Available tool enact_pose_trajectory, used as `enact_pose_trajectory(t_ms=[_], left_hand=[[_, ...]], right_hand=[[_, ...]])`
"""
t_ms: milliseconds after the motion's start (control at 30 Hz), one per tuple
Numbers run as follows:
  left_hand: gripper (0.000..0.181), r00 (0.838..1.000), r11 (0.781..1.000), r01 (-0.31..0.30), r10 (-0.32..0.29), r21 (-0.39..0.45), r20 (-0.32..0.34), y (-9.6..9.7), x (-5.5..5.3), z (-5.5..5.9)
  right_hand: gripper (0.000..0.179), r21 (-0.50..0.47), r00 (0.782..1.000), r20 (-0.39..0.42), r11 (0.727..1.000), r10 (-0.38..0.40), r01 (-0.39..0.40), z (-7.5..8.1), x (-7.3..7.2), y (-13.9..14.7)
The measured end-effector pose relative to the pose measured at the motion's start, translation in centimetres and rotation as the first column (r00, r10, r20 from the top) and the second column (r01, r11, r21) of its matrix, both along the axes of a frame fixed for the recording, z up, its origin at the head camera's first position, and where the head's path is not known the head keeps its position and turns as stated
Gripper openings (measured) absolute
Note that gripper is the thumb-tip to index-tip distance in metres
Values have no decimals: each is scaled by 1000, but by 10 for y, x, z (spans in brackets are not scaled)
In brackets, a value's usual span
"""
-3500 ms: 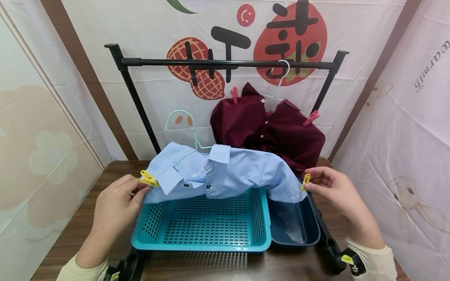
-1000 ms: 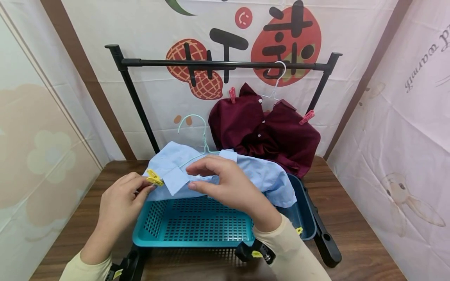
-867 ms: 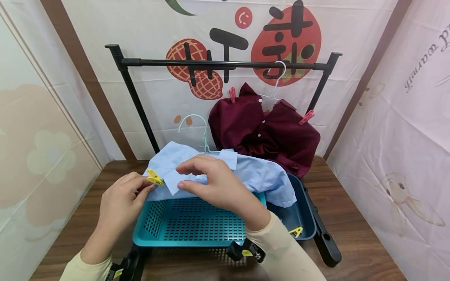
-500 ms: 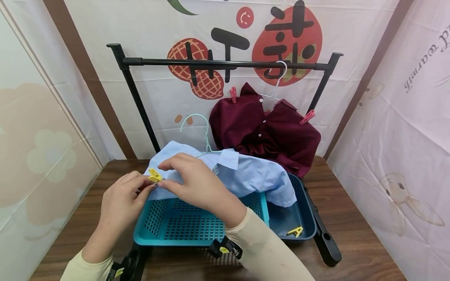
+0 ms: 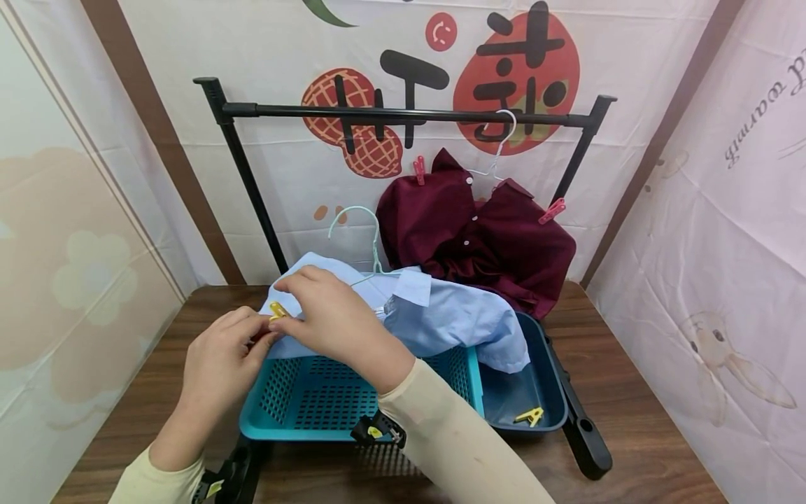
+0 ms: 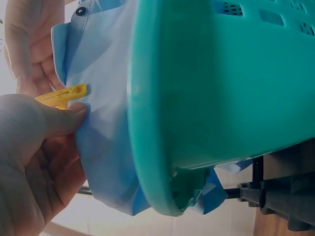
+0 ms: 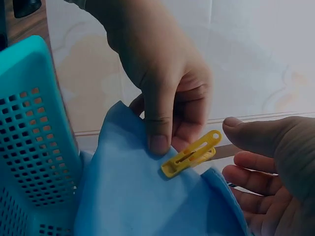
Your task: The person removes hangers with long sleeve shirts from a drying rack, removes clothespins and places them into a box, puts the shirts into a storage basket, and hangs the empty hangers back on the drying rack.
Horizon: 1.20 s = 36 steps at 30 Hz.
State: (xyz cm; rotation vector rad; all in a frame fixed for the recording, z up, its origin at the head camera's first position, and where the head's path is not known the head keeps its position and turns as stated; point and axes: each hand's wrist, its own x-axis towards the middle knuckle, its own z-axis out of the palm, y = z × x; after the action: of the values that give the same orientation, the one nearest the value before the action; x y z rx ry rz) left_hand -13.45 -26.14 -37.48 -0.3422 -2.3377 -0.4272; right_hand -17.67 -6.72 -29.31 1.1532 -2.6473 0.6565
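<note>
A light blue shirt (image 5: 466, 315) on a mint-green hanger (image 5: 376, 238) lies across the turquoise basket (image 5: 475, 392). My left hand (image 5: 220, 357) pinches the shirt's left shoulder between thumb and fingers. Beside that thumb, a yellow clothespin (image 7: 192, 154) bites the cloth, its handles pointing away from the fabric. Around those handles my right hand (image 7: 285, 157) spreads its thumb and fingers, with a small gap between thumb tip and clothespin. Another yellow clothespin (image 5: 530, 416) lies in the dark blue tub (image 5: 560, 413) to the right.
Behind, a black rack (image 5: 390, 113) holds a maroon shirt (image 5: 434, 217) on a white hanger (image 5: 506, 140), with pink clothespins (image 5: 553, 211) on its shoulders. The rack's black foot (image 5: 585, 437) runs along the tub's right side. All this stands on a brown wooden table (image 5: 636, 392).
My right hand has left the shirt's right end and moved left to the remaining clothespin. The clothespin it held earlier now lies in the tub. My left hand keeps its pinch.
</note>
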Motion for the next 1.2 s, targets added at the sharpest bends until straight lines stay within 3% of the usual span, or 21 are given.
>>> enact_pose_trajectory(t_ms=[200,467,733,1200], left_hand=[[15,1000,1000,11,-11,-12,-8,1,0,0],[16,1000,1000,20,-20,-13,-13,1,1,-1],[16,999,1000,30,-30,-6,-37,1,0,-1],[18,999,1000,31,-31,-2,-38,2,0,-1]], right_hand=[[51,96,1000,-8,995,-13,13,1,-2,-9],[48,156,999,-23,987,-45,48,0,-5,-17],[21,115,999,0,993,-37,37,-1,-3,-20],[15,18,999,16,999,-37,37,-1,-2,-20]])
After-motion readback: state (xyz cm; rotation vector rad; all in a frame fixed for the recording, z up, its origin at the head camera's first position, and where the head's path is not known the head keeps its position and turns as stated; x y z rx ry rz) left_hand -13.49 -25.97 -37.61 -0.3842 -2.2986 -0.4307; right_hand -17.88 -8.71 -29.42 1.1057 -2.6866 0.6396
